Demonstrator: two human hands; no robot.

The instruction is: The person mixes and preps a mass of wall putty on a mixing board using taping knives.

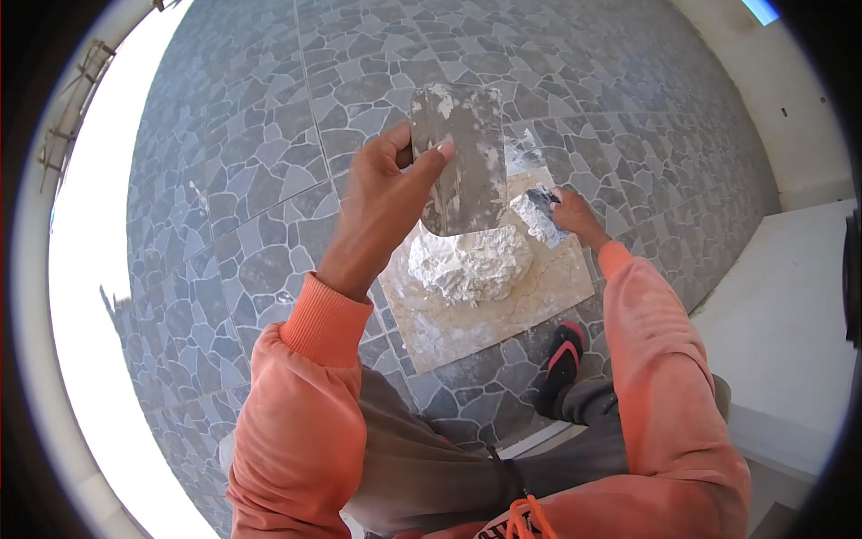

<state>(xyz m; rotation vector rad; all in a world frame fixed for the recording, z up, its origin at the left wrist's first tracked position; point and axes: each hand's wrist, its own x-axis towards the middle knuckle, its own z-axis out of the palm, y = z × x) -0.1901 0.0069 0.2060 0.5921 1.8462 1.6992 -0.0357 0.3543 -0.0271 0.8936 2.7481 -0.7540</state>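
My left hand grips a flat rectangular plate by its left edge, with the thumb on its face and the fingers behind. The plate is grey-brown, round-cornered and streaked with dried white plaster. My right hand is closed on a scraper, whose dark blade carries a thick lump of white plaster; its handle is hidden in the hand. Below the plate, a heap of wet white plaster sits on a beige marbled tile. The plate hides the heap's far part, and the scraper is just right of it.
Grey stone-patterned tiles cover the floor, with white smears near the board tile. My foot in a black and red sandal stands close to the tile's front edge. A white ledge is at the right, and bright daylight enters at the left.
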